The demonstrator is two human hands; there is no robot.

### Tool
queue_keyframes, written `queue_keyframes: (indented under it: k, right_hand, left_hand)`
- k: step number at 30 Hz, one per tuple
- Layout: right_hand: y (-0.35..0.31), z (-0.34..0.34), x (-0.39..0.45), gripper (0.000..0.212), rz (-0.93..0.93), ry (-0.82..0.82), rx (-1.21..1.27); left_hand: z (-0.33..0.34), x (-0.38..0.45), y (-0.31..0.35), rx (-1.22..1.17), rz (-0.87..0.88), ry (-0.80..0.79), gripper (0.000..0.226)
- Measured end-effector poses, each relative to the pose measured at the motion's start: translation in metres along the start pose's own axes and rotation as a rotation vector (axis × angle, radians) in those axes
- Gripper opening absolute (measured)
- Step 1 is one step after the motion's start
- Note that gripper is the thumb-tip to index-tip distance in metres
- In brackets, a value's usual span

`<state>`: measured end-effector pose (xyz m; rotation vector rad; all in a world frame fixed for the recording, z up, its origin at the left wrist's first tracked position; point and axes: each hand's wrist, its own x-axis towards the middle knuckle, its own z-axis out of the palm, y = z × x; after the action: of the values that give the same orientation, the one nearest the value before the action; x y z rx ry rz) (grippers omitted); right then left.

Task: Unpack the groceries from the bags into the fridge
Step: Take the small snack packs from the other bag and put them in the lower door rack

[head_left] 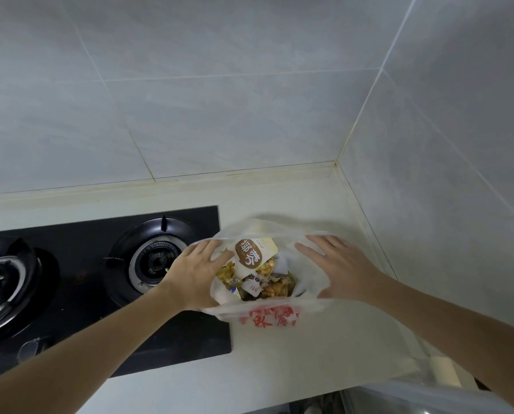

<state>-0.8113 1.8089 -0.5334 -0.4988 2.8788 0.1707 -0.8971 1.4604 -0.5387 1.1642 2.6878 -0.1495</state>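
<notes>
From the head camera, a thin white translucent plastic bag with red printed characters [267,312] stands on the pale cream tabletop [294,363], just right of a black glass gas hob [70,294] and near the corner where two grey-tiled walls [249,100] meet. The bag's mouth is spread open, and inside it lie several small snack packets [267,282] in yellow and brown wrappers, with a larger white packet bearing a brown oval label [251,255] on top, tilted toward the far side.

The left hand [196,270] lies against the left edge of the bag's mouth, fingers fairly straight and resting on the plastic, the fingertips partly covered by the film. The right hand [336,267] lies on the right edge of the bag, fingers spread and flat on the plastic, pressing it outward. Neither hand has closed around any packet.

The hob carries two round burners: one [157,258] just left of the left hand, the other [2,282] at the far left edge of the view. At the near right corner a clear plastic item [446,375] sits blurred at the tabletop's edge.
</notes>
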Motion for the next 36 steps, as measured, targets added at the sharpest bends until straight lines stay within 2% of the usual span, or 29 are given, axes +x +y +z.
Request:
queue_keyframes:
  k: [4,7,11,15,18,21,22,25,26,30,32,34,36]
  right_hand:
    - [-0.005,0.021,0.002,0.121,-0.023,-0.093,0.15]
    - [-0.003,0.04,0.01,0.124,-0.061,-0.129,0.163]
    - [0.008,0.058,0.029,0.127,-0.024,-0.068,0.139]
    - [0.011,0.059,0.038,0.13,0.072,-0.014,0.114]
    - [0.005,0.054,0.035,0.124,0.074,-0.064,0.1]
    - [-0.011,0.034,0.026,0.106,0.042,-0.109,0.081]
    - [-0.019,0.025,0.022,0.096,0.037,-0.055,0.071]
    - [-0.044,0.001,0.01,0.041,0.01,0.292,0.052]
    - [-0.052,-0.005,0.009,0.03,0.006,0.39,0.044]
    - [-0.073,-0.029,0.011,0.029,0.01,0.582,0.068]
    - [-0.079,-0.03,0.015,0.027,-0.101,0.575,0.173]
    - [-0.085,-0.02,0.021,0.027,-0.192,0.44,0.276]
    - [-0.089,-0.003,0.024,0.03,-0.127,0.254,0.34]
  left_hand:
    - [0.019,0.005,-0.001,-0.04,-0.018,-0.086,0.111]
    - [0.029,0.015,-0.006,-0.012,-0.013,-0.131,0.119]
    - [0.037,0.033,-0.011,0.026,-0.017,-0.168,0.128]
    - [0.038,0.048,-0.012,-0.01,-0.03,-0.111,0.128]
    - [0.036,0.045,-0.015,-0.087,-0.039,-0.119,0.12]
    - [0.026,0.031,-0.018,-0.167,-0.037,-0.146,0.097]
    - [0.022,0.024,-0.017,-0.164,-0.031,-0.121,0.087]
    - [0.012,0.007,-0.014,-0.041,0.03,0.096,0.063]
    - [0.008,0.003,-0.012,-0.015,0.044,0.159,0.056]
    - [-0.004,-0.003,0.007,0.049,0.156,0.389,0.03]
    - [-0.011,-0.003,0.017,0.054,0.208,0.491,0.025]
    - [-0.017,0.0,0.023,0.033,0.247,0.546,0.023]
    - [-0.014,0.005,0.026,-0.034,0.271,0.524,0.023]
